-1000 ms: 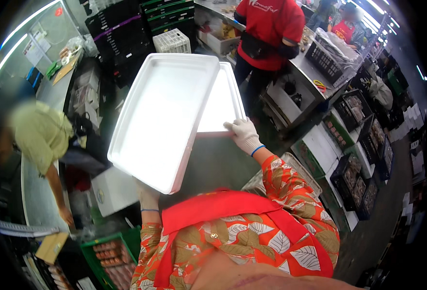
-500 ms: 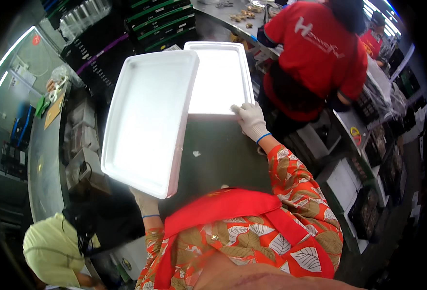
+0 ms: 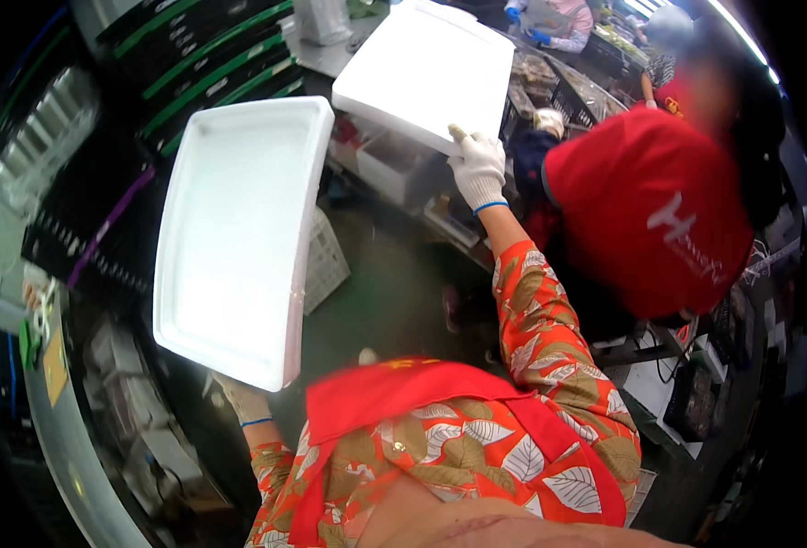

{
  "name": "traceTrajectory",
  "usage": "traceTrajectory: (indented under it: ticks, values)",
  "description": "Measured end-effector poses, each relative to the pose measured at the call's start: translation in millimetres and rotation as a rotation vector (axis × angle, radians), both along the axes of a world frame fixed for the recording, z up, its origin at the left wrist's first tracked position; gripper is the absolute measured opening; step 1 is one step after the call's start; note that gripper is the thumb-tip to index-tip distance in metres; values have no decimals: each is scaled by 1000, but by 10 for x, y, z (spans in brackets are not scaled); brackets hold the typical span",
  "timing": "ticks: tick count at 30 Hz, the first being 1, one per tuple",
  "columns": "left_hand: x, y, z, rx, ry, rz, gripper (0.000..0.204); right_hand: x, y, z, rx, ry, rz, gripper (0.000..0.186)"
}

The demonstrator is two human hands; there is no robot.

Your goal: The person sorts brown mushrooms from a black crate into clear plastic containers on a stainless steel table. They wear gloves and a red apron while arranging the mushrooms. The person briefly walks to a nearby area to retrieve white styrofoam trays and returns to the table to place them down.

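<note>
Two large white foam trays are up in front of me. The left one point(image 3: 234, 242) is shallow with a raised rim, its hollow side facing me. My left hand point(image 3: 243, 402), in a white knit glove, supports it from under its lower edge; most of the fingers are hidden behind the tray. The right foam tray point(image 3: 426, 73) shows a flat white face and tilts away over the far table. My right hand point(image 3: 478, 169), gloved too, grips its near right corner, thumb on top.
Close on my right, a person in a red shirt point(image 3: 645, 210) stands at a worktable. Black crates with green edges point(image 3: 211, 64) are stacked at the far left. A white perforated basket point(image 3: 327, 260) stands behind the left tray. A metal counter point(image 3: 84, 475) runs along my left.
My view has turned to the right. My right hand has carried its tray up and away over the far table, apart from the left tray. My left hand still holds its tray.
</note>
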State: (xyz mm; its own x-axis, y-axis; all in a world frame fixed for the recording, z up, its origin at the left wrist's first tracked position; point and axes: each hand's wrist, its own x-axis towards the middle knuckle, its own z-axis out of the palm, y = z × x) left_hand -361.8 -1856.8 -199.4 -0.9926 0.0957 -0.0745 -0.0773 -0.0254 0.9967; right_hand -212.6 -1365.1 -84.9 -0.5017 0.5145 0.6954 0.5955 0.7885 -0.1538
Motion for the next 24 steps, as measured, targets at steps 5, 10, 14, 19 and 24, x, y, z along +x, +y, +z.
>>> traceTrajectory:
  ticks: [5, 10, 14, 19, 24]
  values:
    - [-1032, 965, 95, -280, 200, -186, 60, -593, 1039, 525, -80, 60, -240, 50]
    - [-1513, 2043, 35, -626, 444, -208, 67, -974, 2352, 785, -39, 42, -466, 52]
    - [-1895, 2844, -87, -556, 453, -256, 68, -1219, 3634, 932, -107, 8, -589, 50]
    - [-2215, 3760, -116, -588, 457, -295, 70, -1217, 5037, 1234, -99, 9, -719, 46]
    - [-2621, 3942, -384, -460, 299, -393, 72, -1519, 6028, 1146, -181, -32, -785, 40]
